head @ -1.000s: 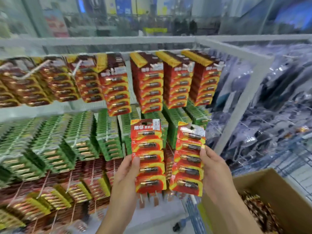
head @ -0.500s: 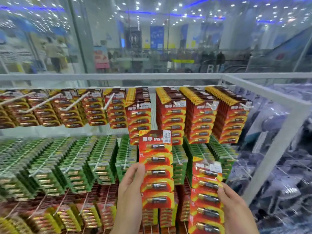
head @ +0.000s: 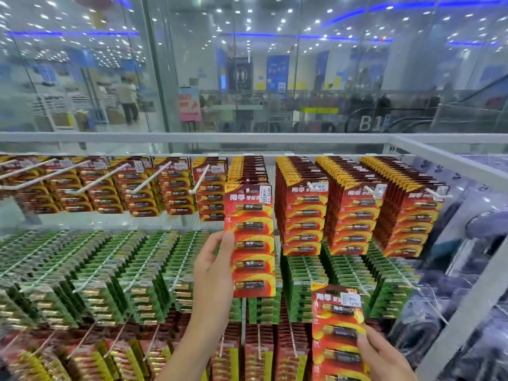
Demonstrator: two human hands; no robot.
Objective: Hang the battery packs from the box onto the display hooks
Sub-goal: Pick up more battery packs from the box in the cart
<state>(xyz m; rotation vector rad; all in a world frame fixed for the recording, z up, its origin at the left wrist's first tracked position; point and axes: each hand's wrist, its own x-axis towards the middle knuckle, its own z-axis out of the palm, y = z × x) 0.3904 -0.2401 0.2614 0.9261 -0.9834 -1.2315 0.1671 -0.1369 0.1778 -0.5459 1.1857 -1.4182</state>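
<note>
1. Your right hand (head: pixel 384 356) sits lowest and nearest, at the bottom right edge of view, with its thumb pressed on the front of a red battery pack (head: pixel 339 334) and the fingers hidden behind it, so it is clamped on that pack. The pack stands upright, its lower end cut off by the frame.
2. Your left hand (head: pixel 213 273) is raised higher, near the middle. Its thumb lies on the left edge of a second red pack (head: pixel 251 240), fingers behind the card, closed around it.
3. This second pack is held upright with its top level with the upper row, in front of the fifth stack from the right (head: pixel 247 171). You cannot tell whether its hanging hole is on a hook yet.
4. Behind your hands, rows of green packs (head: pixel 110 270) hang on white hooks across the middle tier, with red and yellow packs (head: pixel 82 358) on the tier below.
5. Further up, the top tier holds red packs; three full stacks (head: pixel 354 213) hang right of the raised pack, and to the left long white hooks (head: pixel 96 181) jut out with shorter stacks.
6. A white frame rail (head: pixel 192 138) runs across above the display.
7. Beyond it, a glass wall (head: pixel 192 64) shows a blurred mall interior.
</note>
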